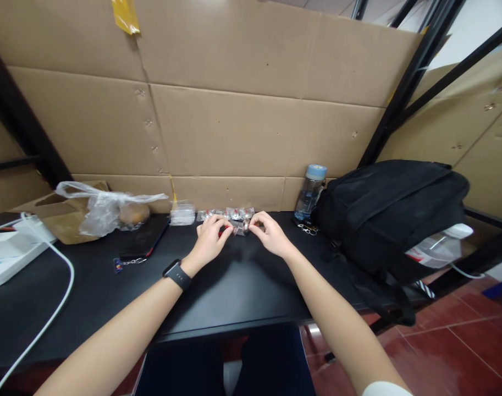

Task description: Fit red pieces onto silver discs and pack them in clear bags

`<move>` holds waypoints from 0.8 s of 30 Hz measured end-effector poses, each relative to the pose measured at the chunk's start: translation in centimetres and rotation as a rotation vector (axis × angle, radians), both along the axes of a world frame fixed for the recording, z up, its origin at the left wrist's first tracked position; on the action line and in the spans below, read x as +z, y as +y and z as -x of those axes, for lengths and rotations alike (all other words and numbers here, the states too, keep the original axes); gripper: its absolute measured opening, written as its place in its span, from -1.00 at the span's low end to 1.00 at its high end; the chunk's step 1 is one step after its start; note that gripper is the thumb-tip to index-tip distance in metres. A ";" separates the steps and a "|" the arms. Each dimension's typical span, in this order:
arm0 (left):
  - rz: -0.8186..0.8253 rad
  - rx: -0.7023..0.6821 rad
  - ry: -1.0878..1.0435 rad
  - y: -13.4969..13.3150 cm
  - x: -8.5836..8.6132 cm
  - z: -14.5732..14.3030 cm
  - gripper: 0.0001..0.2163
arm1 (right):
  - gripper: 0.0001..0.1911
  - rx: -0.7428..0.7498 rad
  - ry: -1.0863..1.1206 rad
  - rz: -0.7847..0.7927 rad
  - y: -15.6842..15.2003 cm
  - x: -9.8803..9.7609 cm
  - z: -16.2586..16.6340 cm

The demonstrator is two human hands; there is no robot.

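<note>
Both my hands meet at the back middle of the black table [234, 286]. My left hand [209, 237], with a black watch on its wrist, is closed in a pinch on a small red-and-silver part [223, 231]. My right hand [268, 232] is closed too, pinching a small round metal piece [245, 226] in a clear wrapper. The two pieces almost touch between my fingertips. Just behind my hands lies a row of several similar small packets [230, 213], along the cardboard wall.
A black backpack [391, 214] fills the table's right end, with a blue-capped water bottle [310, 193] and keys [308, 229] beside it. At left are a clear plastic bag [106, 206], a dark phone [145, 239], a white box [11, 247] and a white cable [61, 297].
</note>
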State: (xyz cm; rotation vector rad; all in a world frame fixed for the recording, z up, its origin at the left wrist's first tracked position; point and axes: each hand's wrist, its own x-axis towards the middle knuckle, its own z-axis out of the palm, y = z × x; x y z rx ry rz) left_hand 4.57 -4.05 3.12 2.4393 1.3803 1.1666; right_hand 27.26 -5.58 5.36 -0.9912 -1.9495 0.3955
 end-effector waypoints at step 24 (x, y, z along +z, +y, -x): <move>0.045 0.014 -0.064 1.0 -1.0 -0.5 -0.74 | -0.71 0.147 0.615 0.762 -0.8 -0.3 2.4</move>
